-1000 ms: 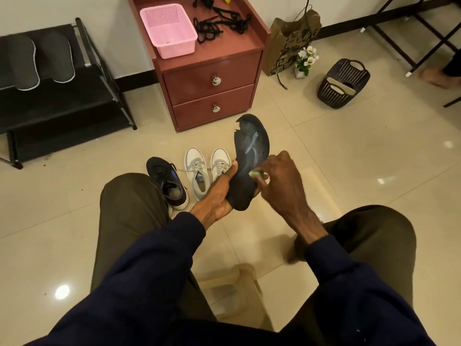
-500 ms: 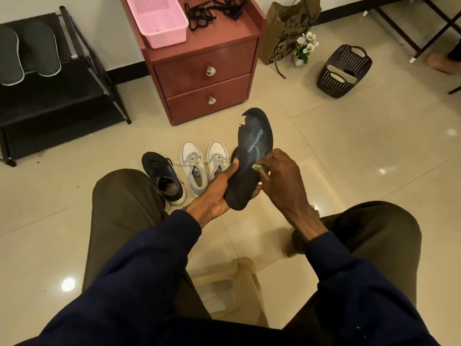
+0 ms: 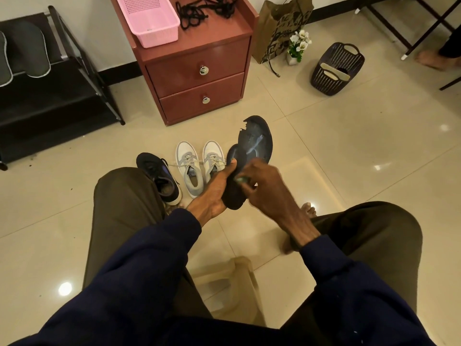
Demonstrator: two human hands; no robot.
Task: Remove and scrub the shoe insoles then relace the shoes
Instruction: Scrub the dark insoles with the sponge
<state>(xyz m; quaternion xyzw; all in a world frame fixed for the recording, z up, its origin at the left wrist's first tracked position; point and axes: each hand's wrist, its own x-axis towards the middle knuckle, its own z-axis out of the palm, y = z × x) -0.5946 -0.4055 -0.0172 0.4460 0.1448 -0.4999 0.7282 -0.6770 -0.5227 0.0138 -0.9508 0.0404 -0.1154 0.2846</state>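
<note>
The black shoe (image 3: pixel 159 179) sits on the floor just beside the white pair (image 3: pixel 199 168), and loose black laces (image 3: pixel 197 13) lie on the cabinet (image 3: pixel 194 58) behind them. The left hand (image 3: pixel 217 193) grips the black insole (image 3: pixel 259 143) by its heel end, thumb clamped over the edge and the torn toe pointing up. The right hand (image 3: pixel 267 191), pinching a small green scrubber (image 3: pixel 241 180), has slid from the insole's middle down toward the heel and blurs mid-stroke. I'd say the scrubbing is well under way, with the relacing still to come.
</note>
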